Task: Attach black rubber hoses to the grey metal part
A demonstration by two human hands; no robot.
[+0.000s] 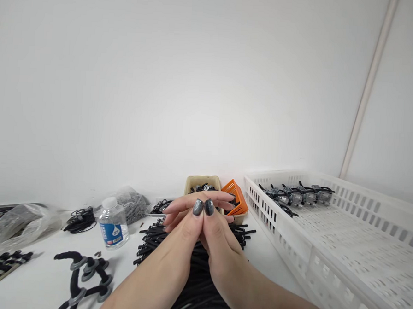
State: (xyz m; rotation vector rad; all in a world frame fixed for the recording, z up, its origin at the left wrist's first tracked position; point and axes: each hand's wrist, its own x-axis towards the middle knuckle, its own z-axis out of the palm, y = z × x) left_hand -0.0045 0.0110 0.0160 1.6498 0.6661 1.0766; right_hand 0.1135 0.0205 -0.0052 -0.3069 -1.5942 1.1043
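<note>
Pressing together: left hand [184, 222] and right hand [219, 229] meet thumb to thumb above the black tubes [190, 264], fingers curled inward; whether anything is pinched between them cannot be told.
Tubes: a heap of short black lengths lying on the white table [40, 279] at its near edge, directly under both wrists, some ends fanning out to left and right.
Behind the hands: a beige tub [205, 183] holding small dark parts, and an orange basket [237, 197] tilted just beside it, both near the far edge by the wall.
Right side: a white slotted crate [343, 244] taking up the right end of the table, with a row of grey units with black hoses [296, 195] lined up in its far corner.
Left of the tubes: a clear water bottle [113, 223] standing upright; bent black hoses with grey rings [82, 277] lying near the front edge.
Far left: a coil of black rings [80, 219], clear plastic bags [19, 225], and more black parts [0, 261] at the left edge.
</note>
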